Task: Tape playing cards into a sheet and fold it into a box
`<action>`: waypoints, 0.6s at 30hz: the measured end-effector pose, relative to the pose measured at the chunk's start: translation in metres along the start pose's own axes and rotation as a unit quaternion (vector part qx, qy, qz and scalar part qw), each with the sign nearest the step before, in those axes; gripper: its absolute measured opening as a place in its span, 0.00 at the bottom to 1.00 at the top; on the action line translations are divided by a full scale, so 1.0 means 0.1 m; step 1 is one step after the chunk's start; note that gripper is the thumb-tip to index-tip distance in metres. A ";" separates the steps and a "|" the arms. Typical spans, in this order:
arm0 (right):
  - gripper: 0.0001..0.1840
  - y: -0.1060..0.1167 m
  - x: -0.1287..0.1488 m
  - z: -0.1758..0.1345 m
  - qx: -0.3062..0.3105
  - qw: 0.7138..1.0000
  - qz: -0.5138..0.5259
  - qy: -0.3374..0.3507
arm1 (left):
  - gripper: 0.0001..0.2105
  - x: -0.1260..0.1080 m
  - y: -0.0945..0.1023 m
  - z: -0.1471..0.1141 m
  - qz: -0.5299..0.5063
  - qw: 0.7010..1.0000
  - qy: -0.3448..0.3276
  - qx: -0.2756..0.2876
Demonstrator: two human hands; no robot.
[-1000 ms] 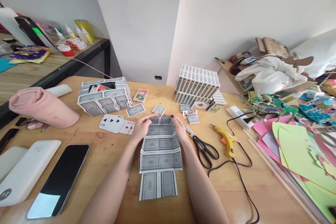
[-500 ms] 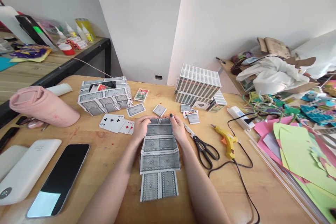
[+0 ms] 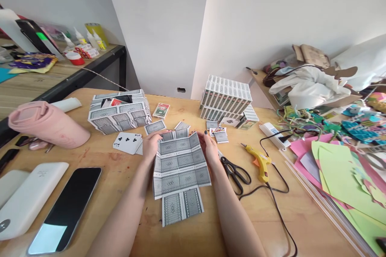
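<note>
A panel of joined playing cards (image 3: 178, 161) lies in front of me, grey patterned backs facing up. Its side flaps lean outward, and a two-card flap (image 3: 182, 205) extends toward me. My left hand (image 3: 151, 146) grips the panel's far left corner, fingers curled at the edge. Beside the right flap is my right hand (image 3: 212, 149), its thumb raised apart from the cards and its other fingers partly hidden. Loose cards (image 3: 126, 142) lie left of the panel, and one more card (image 3: 182, 125) is just beyond it. Black-handled scissors (image 3: 237, 173) rest near my right wrist.
A card-covered box (image 3: 119, 112) and a pink tumbler (image 3: 50, 124) are at left, with a phone (image 3: 68, 204) nearer. Stacked card packs (image 3: 226, 95) stand at the back. A yellow glue gun (image 3: 261, 162) with its cord and a power strip (image 3: 274, 135) lie right.
The panel's side flaps have gone from upright to leaning outward, and the panel has tilted slightly. My right hand's thumb has come off its edge. Both hands have spread somewhat apart.
</note>
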State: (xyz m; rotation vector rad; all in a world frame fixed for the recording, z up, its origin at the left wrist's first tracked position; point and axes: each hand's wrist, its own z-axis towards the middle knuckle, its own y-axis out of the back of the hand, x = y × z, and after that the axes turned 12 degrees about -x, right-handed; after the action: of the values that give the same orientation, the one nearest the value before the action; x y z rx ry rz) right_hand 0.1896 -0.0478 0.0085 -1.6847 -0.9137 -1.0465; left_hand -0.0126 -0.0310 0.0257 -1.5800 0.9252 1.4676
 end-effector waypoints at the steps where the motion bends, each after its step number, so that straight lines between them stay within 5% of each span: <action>1: 0.25 0.02 0.02 -0.01 0.017 1.000 -0.010 -0.020 | 0.11 0.00 0.01 0.00 -0.013 1.000 0.000 -0.024; 6: 0.32 0.17 0.19 -0.12 0.092 0.986 -0.115 -0.079 | 0.12 -0.02 0.01 -0.02 -0.073 0.980 -0.011 -0.185; 10: 0.31 0.31 0.34 -0.24 0.133 0.975 -0.143 -0.105 | 0.12 0.00 -0.02 -0.06 -0.099 0.964 -0.012 -0.247; 14: 0.18 0.36 0.34 -0.28 0.087 0.968 -0.229 0.056 | 0.11 0.07 -0.05 -0.14 -0.137 0.955 -0.020 -0.263; 18: 0.21 0.31 0.29 -0.25 0.056 0.904 -0.381 0.187 | 0.10 0.09 -0.07 -0.33 -0.141 0.953 -0.021 -0.266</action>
State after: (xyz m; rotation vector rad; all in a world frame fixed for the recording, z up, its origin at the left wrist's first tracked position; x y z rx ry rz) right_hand 0.2219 -0.0775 0.0305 -0.9580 -1.3761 -1.7167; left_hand 0.0087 -0.0578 0.0186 -1.9551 0.2599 1.6117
